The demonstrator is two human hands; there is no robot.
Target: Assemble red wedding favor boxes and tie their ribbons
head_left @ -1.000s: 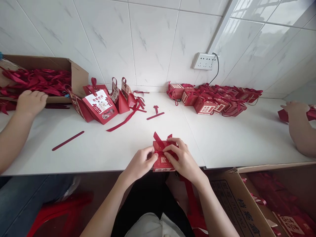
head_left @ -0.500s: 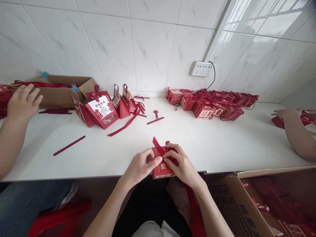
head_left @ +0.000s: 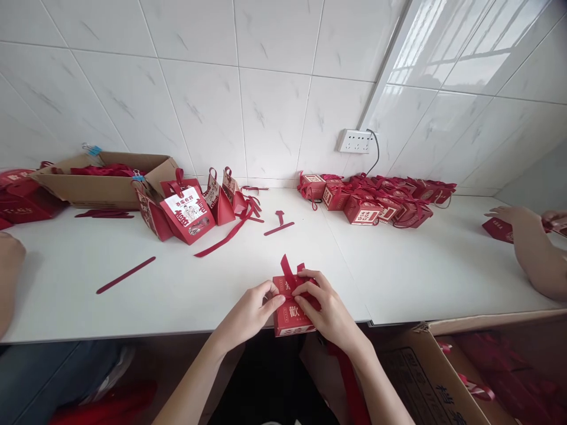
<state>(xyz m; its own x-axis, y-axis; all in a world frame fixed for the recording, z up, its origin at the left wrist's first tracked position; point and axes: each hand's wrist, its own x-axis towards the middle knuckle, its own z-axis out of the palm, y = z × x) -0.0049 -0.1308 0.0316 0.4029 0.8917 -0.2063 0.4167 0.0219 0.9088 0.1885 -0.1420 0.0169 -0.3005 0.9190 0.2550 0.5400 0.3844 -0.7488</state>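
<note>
A small red box (head_left: 290,320) with pale Chinese lettering lies near the table's front edge between my hands. Red ribbon (head_left: 287,270) crosses its top, and one loose end sticks up at the back. At the box's left side, my left hand (head_left: 251,310) has thumb and forefinger pinched on the ribbon. Over the right part of the box, my right hand (head_left: 328,304) grips the ribbon near its middle, fingers bent and thumb close to the crossing. Those fingers partly hide the crossing and the lettering.
Tied red boxes (head_left: 363,209) cluster along the wall at right; red gift bags (head_left: 189,212) stand left of centre. Behind them sits a cardboard tray (head_left: 108,192) of ribbon. A carton (head_left: 436,378) stands lower right. Co-workers' arms reach in at left (head_left: 9,277) and right (head_left: 531,245).
The view has tilted up slightly. My left thumb and forefinger have drawn a little left, away from the ribbon crossing. The left co-worker's hand has pulled back from the cardboard tray.
</note>
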